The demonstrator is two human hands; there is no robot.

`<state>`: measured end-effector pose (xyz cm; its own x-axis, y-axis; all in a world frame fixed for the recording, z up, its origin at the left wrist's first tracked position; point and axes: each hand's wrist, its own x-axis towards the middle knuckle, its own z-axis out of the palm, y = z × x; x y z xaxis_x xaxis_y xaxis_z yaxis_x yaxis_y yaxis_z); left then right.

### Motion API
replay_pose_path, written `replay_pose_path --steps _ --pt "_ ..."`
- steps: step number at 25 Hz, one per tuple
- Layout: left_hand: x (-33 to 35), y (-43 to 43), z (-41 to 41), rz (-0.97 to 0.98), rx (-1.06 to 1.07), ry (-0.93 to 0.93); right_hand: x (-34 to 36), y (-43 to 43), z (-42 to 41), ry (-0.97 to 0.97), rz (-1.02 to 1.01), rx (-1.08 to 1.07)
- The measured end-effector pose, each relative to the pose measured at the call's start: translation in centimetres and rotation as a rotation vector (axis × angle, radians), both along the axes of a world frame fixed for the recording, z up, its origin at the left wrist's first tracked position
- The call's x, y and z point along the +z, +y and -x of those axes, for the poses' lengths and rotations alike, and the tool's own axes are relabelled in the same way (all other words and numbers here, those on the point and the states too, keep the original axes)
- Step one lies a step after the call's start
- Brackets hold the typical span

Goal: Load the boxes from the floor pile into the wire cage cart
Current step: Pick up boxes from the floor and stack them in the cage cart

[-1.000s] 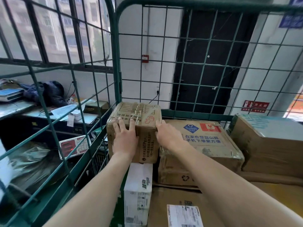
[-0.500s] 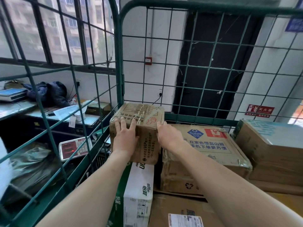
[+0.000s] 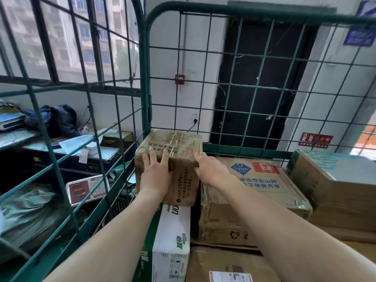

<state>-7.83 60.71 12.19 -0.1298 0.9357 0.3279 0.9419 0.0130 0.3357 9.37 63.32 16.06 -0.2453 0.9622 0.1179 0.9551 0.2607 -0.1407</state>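
Observation:
A small brown taped box sits in the far left corner of the green wire cage cart, on top of a white and green carton. My left hand lies flat against the box's near face, fingers straight. My right hand presses its right side, next to a large brown Sam's box. Another big brown box fills the right of the cart.
Through the cage's left wall I see a desk with papers and a dark jacket, a red-faced scale and grey bags below. Behind the cart are a white wall and a black door. A labelled box lies at the bottom.
The view has drifted slightly. Both hands stay on the small brown box, which sits in the same corner spot.

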Motion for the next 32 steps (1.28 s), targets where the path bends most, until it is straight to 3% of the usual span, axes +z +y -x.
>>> replay_pose_path --steps 4,7,12,16,21,25,32 --pt "2.7 -1.6 0.4 0.123 -0.022 -0.007 1.6 -4.0 -2.5 0.137 0.096 -0.004" --pt "3.7 -5.8 -1.8 -0.003 -0.075 -0.132 2.0 -10.3 -6.3 0.349 -0.012 -0.062" --pt "3.3 -15.3 -13.0 0.048 -0.419 -0.472 -0.3 -23.2 -15.6 0.56 0.029 -0.285" --pt "3.2 -24.2 -24.7 0.1 -0.751 -0.477 -1.1 -35.9 -25.3 0.674 0.021 -0.465" --pt "5.0 -39.1 -40.0 0.142 -1.085 -0.509 -1.6 -56.5 -37.3 0.761 -0.125 -0.681" --pt "3.6 -55.0 -50.3 0.309 -1.334 -0.518 -3.1 -74.6 -43.4 0.897 -0.209 -0.957" --pt "0.4 -79.1 -60.9 0.463 -1.66 -0.499 -6.9 -101.0 -46.4 1.025 -0.362 -1.321"
